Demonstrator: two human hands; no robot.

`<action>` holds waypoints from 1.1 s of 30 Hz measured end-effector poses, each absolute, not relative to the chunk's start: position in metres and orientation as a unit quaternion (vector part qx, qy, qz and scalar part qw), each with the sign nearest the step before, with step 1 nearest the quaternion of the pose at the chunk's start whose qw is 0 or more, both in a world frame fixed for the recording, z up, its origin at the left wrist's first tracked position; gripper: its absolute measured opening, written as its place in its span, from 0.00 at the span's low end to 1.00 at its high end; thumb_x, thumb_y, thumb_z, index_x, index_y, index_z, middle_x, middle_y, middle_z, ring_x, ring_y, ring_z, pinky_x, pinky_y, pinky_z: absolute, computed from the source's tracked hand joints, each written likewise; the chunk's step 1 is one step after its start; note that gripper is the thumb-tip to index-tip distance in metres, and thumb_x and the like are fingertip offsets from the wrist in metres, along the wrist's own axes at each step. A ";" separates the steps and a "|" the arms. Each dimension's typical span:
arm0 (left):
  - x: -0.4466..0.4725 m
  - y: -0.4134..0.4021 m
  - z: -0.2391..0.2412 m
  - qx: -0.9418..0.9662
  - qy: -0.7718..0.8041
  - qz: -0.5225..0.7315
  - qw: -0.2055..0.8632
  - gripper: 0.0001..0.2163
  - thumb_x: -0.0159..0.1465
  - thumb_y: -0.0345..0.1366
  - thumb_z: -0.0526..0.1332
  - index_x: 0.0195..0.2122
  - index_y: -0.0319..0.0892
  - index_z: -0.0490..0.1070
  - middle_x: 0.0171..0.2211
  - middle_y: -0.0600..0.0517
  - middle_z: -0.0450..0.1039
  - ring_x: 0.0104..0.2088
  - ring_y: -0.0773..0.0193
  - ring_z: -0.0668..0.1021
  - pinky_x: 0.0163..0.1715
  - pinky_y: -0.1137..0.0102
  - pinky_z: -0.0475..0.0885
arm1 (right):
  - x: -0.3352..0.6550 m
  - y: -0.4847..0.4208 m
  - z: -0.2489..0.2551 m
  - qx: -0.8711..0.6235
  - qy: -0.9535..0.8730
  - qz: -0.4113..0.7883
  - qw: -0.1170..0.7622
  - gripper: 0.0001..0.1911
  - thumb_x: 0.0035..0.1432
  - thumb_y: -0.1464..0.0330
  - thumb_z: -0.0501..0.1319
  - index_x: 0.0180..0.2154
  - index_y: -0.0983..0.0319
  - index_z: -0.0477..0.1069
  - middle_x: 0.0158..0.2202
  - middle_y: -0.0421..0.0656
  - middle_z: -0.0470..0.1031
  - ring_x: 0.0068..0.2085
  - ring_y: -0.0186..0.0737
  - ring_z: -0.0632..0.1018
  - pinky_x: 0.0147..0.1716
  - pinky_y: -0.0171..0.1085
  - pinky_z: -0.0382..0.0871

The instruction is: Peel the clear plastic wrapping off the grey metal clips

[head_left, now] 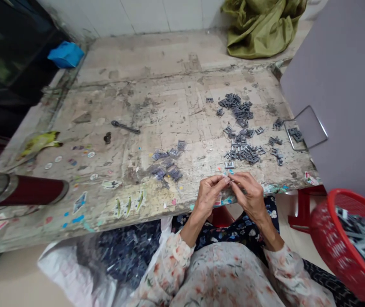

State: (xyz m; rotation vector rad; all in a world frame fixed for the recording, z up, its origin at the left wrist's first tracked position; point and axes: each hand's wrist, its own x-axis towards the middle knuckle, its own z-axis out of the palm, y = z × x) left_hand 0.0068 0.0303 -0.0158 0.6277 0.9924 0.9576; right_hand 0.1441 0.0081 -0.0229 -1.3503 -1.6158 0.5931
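Observation:
My left hand (210,192) and my right hand (248,192) meet fingertip to fingertip over the front edge of the table. Both are closed in a pinch around something small between them; its kind is hidden by the fingers. Just beyond the fingertips lies a single small grey plastic piece (229,165). Behind it spread two loose heaps of similar pieces, a nearer heap (244,150) and a farther heap (236,106). Left of my hands is a scatter of small pieces in clear bags (169,162).
A red basket (331,213) of grey parts stands at right, beside a grey panel with a wire handle (325,134). A white sack (73,264) of bagged pieces sits below the table (169,106). A dark red thermos (33,190), banana peel (40,143) and grey rod (125,127) lie left.

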 end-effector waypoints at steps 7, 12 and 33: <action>0.005 0.025 -0.024 0.281 0.487 0.457 0.689 0.14 0.49 0.42 0.72 0.33 0.39 0.80 0.30 0.50 0.80 0.30 0.63 0.79 0.38 0.68 0.75 | 0.141 0.013 -0.030 -0.540 -0.644 0.292 0.456 0.12 0.65 0.68 0.55 0.45 0.56 0.76 0.40 0.45 0.77 0.42 0.40 0.78 0.41 0.40 0.74; -0.004 0.029 -0.029 0.308 0.545 0.451 0.636 0.13 0.49 0.42 0.72 0.30 0.38 0.79 0.23 0.54 0.76 0.24 0.69 0.75 0.27 0.76 0.70 | 0.143 0.034 -0.034 -0.591 -0.687 0.194 0.374 0.15 0.67 0.69 0.51 0.50 0.60 0.73 0.45 0.50 0.74 0.48 0.44 0.74 0.46 0.42 0.71; -0.007 0.026 -0.022 0.292 0.522 0.419 0.683 0.16 0.49 0.43 0.74 0.32 0.37 0.78 0.26 0.50 0.79 0.25 0.67 0.78 0.30 0.74 0.74 | 0.132 0.016 -0.030 -0.616 -0.512 0.357 0.481 0.08 0.63 0.62 0.57 0.37 0.60 0.70 0.31 0.39 0.73 0.29 0.34 0.72 0.30 0.32 0.67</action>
